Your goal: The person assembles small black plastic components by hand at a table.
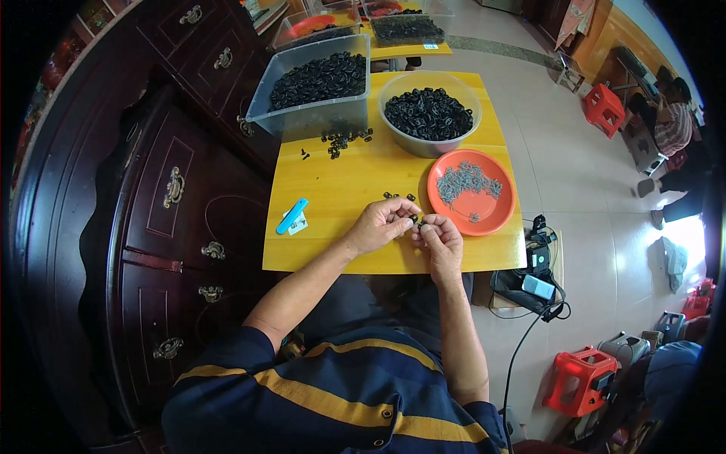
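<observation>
The person's left hand (378,225) is half curled, thumb and forefinger pinching a small black part (414,218). At four o'clock from it, the right hand (444,246) bunches its fingers close; whether they grip anything is hard to tell. From the hands, a red plate (495,213) of grey pins (465,180) lies at two o'clock, a round tub (427,146) at twelve, a blue tool (292,216) at nine.

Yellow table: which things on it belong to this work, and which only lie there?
Seem to belong:
small black piece in the left hand's grip
black pieces in the round tub
grey parts on the orange plate

Seem just lying there:
blue object
white slip partly beneath it
</observation>
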Motion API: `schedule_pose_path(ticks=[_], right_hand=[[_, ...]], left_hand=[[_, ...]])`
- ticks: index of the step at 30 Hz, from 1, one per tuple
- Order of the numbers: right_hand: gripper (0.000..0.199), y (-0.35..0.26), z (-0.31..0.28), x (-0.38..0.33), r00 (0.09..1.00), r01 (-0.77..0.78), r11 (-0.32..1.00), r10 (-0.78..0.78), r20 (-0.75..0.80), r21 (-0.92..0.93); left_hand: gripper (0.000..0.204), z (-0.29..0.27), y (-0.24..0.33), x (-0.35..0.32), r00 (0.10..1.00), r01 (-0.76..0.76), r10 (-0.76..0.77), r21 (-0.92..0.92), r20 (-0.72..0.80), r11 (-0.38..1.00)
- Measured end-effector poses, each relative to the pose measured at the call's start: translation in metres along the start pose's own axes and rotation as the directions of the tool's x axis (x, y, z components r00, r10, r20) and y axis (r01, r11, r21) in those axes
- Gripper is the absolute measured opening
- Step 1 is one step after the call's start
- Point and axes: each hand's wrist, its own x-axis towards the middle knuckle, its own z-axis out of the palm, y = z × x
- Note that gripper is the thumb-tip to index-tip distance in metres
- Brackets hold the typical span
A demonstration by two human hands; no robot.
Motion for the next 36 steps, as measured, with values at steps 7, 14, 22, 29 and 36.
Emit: schedule_pose_path(ticks=[7,14,22,29,36], right_hand=[[0.013,-0.0013,-0.0007,-0.0008,1.0,-0.01,1.0,0.01,0.01,0.003],[0.013,0.0021,-0.0032,0.0017,1.0,-0.004,1.0,0.004,0.031,-0.012],[0.014,0.0014,-0.0014,0.0011,0.999,-0.021,0.999,0.022,0.023,-0.045],[0.015,0.0047,-0.0042,0.0027,0.999,-0.016,0.999,0.018,0.043,-0.051],[0.013,0.006,-0.0034,0.0033,0.999,-0.016,0.998,0.018,0.031,-0.065]], left_hand=[[0.022,-0.0057,-0.0019,-0.0001,0.998,0.033,-0.031,-0.031,0.06,0.999],[0.021,-0.0062,-0.0096,-0.0011,0.999,-0.044,0.043,0.023,0.011,0.999],[0.02,-0.0037,-0.0004,-0.0015,0.996,-0.075,0.079,0.078,-0.049,0.994],[0.02,-0.0057,-0.0031,-0.0019,0.992,-0.114,0.121,0.145,-0.041,0.983],[0.02,-0.0063,0.0002,-0.003,0.992,-0.113,0.124,0.218,-0.038,0.969]])
